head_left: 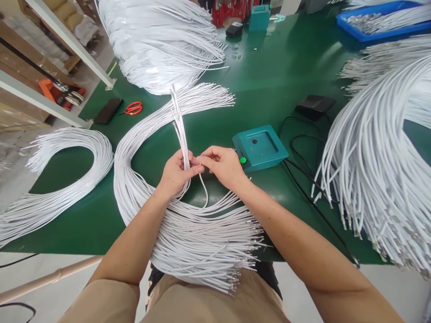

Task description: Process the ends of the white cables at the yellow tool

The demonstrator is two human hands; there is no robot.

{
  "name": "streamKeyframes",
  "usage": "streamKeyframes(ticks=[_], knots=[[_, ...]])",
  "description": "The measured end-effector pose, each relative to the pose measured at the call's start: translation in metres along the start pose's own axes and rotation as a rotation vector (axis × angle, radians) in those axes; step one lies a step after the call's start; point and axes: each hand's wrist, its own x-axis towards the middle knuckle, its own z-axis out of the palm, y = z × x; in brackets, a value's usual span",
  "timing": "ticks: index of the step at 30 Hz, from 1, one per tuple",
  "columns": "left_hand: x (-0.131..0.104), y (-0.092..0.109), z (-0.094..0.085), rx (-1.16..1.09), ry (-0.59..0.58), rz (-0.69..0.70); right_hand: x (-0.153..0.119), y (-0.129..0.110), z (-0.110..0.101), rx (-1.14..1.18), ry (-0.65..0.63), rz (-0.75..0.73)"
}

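Observation:
My left hand (178,172) is closed around a small bunch of white cables (180,128), whose ends point up and away from me. Close beside it, my right hand (224,165) pinches the end of a single white cable (204,188) that loops down below the fingers. The fingertips of both hands nearly meet at that end. Beneath my forearms lies a large curved bundle of white cables (202,237), its metal-tipped ends fanned toward the right near the table's front edge. Just right of my right hand sits a teal box (264,146) with a green button.
More white cable bundles lie at the left (90,166), back (158,40) and right (357,148) of the green table (289,67). Red-handled scissors (134,107) are beside a dark phone-like object (108,111). Black cords (303,193) run right of the teal box. A blue tray (357,33) stands far right.

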Motion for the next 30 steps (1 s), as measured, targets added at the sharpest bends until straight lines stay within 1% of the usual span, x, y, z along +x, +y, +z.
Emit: streamKeyframes(ticks=[2,4,8,10,15,19,23,25,28,30], knots=[[0.0,0.002,0.0,-0.002,-0.006,-0.017,0.0,-0.001,-0.001,0.082,-0.031,0.014],[0.001,0.004,0.0,-0.021,-0.011,-0.024,0.0,-0.003,-0.001,0.187,-0.062,0.062],[0.0,0.007,0.001,-0.038,-0.023,-0.027,0.0,-0.003,0.0,0.481,-0.124,0.238],[-0.001,0.008,0.002,-0.027,-0.044,-0.034,0.001,-0.003,0.0,0.55,-0.146,0.297],[-0.005,0.01,0.008,-0.009,-0.109,-0.051,0.002,-0.008,-0.002,0.512,-0.138,0.287],[-0.006,0.008,0.009,-0.018,-0.114,-0.023,0.001,-0.006,-0.002,0.502,-0.229,0.289],[-0.005,0.007,0.006,-0.004,-0.089,-0.015,0.002,0.001,-0.006,0.604,-0.327,0.32],[-0.004,0.007,0.005,-0.004,-0.074,-0.011,0.002,0.003,-0.008,0.645,-0.351,0.322],[-0.003,0.006,0.004,-0.025,-0.06,0.002,0.003,0.003,-0.01,0.648,-0.347,0.303],[-0.002,0.005,0.003,-0.047,-0.059,0.014,0.002,0.001,-0.01,0.602,-0.299,0.288]])
